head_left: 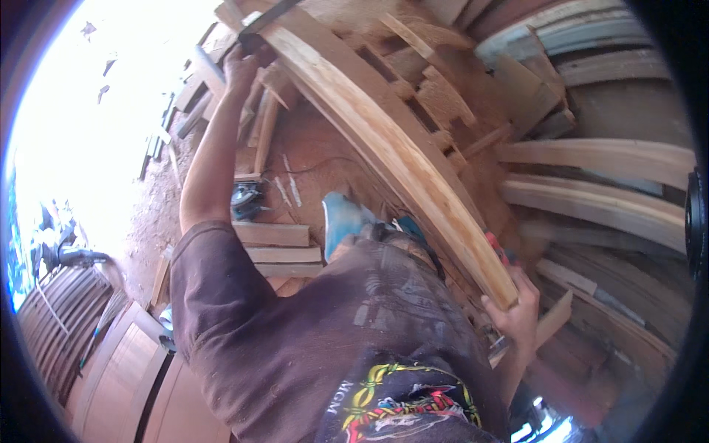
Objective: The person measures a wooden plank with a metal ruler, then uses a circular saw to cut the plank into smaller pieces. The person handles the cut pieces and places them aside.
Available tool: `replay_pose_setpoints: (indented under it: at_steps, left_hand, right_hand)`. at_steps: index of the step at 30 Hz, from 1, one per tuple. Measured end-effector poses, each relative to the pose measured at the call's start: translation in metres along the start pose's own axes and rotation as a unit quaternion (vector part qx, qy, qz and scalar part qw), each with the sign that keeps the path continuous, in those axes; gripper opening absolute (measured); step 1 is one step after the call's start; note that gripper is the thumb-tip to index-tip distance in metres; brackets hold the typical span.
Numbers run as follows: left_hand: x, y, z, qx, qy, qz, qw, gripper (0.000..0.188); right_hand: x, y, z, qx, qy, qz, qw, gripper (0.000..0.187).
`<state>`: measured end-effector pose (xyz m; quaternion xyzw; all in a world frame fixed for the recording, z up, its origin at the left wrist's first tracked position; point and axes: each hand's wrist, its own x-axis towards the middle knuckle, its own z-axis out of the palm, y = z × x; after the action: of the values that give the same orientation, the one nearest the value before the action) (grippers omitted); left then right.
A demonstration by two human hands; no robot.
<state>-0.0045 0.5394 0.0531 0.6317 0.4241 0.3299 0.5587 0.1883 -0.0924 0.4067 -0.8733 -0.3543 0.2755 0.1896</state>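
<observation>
A long, pale wooden plank (pixel 402 166) runs from the upper left down to the lower right in front of me. At its far end my left hand (pixel 240 68) is closed on a dark straight-edged tool (pixel 273 16), which looks like a try square and lies across the wood. The exact grip of those fingers is partly hidden. My right hand (pixel 519 308) wraps round the near end of the plank, thumb on one side and fingers on the other. Beside those fingers shows a small red and black object (pixel 499 249), too blurred to name.
Beyond the plank lies a dusty timber with cut slots (pixel 425 114). Boards (pixel 598 199) are stacked to the right. A circular saw (pixel 247 197) rests on the ground near short wood pieces (pixel 277 235). Brown panels (pixel 122 369) stand at the lower left.
</observation>
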Motion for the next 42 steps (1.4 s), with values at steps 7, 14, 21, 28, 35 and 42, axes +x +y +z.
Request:
replay_pose_setpoints:
  at_steps: [7,14,21,28,35,42]
  left_hand:
    - [-0.181,0.101,0.045,-0.039,0.036,-0.054,0.997,0.03]
    - [-0.38,0.228,0.126,-0.048,-0.002,0.0,0.999,0.025]
    - [-0.499,0.307,0.225,0.016,-0.02,0.077,0.997,0.028]
    - [-0.505,0.31,0.221,0.093,0.007,0.078,0.993,0.036]
    - [-0.507,0.308,0.215,0.063,-0.009,0.071,0.995,0.037]
    - [-0.508,0.322,0.205,0.07,-0.028,0.097,0.992,0.044]
  right_hand:
    - [0.005,0.032,-0.02,0.032,0.048,-0.066,0.996,0.063]
    - [0.03,0.074,-0.017,0.074,0.106,-0.285,0.95,0.071]
    - [0.048,0.063,0.012,0.211,0.123,-0.397,0.885,0.065]
    - [0.044,0.055,0.025,0.237,0.096,-0.406,0.877,0.06]
    - [0.046,0.053,0.032,0.257,0.108,-0.417,0.865,0.064]
    - [0.061,0.044,0.041,0.307,0.149,-0.46,0.82,0.055]
